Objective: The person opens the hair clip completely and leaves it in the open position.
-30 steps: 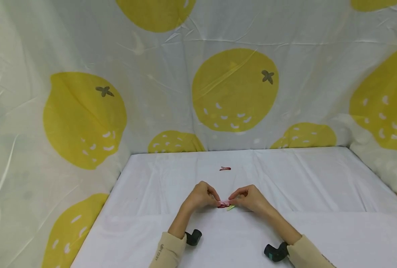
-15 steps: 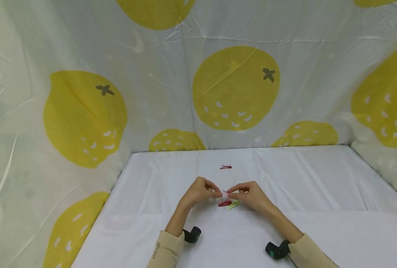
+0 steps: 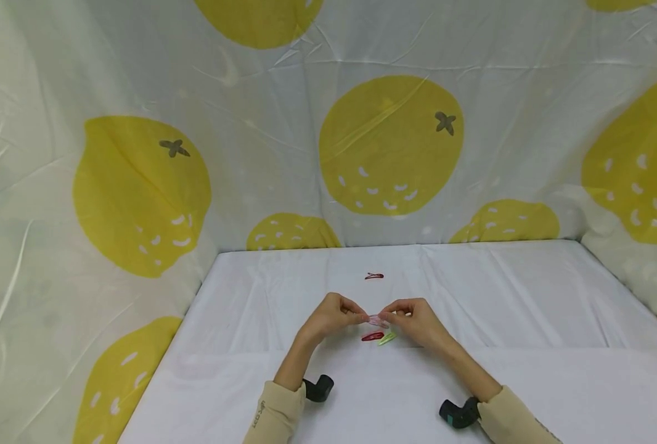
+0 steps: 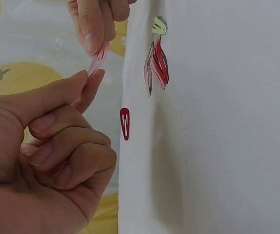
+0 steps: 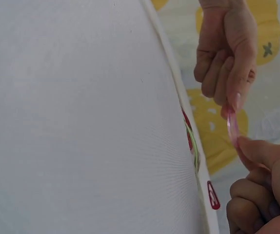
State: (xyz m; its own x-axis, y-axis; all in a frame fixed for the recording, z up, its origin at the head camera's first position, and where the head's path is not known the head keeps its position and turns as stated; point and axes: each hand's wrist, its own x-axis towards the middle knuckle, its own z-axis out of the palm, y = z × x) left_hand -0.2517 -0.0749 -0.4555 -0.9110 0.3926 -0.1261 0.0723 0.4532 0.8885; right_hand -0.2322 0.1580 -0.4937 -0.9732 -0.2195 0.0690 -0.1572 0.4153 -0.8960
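Pink clip (image 5: pixel 233 128): I judge it light, springy, slick; hold by ends.
Left hand (image 3: pixel 331 317), right hand (image 3: pixel 421 325): both pinch it.

The pink clip (image 5: pixel 233 129) looks smooth and glossy, the white tablecloth (image 3: pixel 384 394) matt fabric.

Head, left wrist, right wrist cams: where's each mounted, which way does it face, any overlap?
Head: on the head, facing forward and down across the white-covered table to the lemon-print curtain; shows left hand, right hand, beige sleeves.
Left wrist: on that wrist, facing its pinch; left hand large, right hand partly in at top.
Right wrist: same on the right; right hand lower right, left hand at top.
Shared by both wrists: pinched pink snap hair clip, lone red snap clip.
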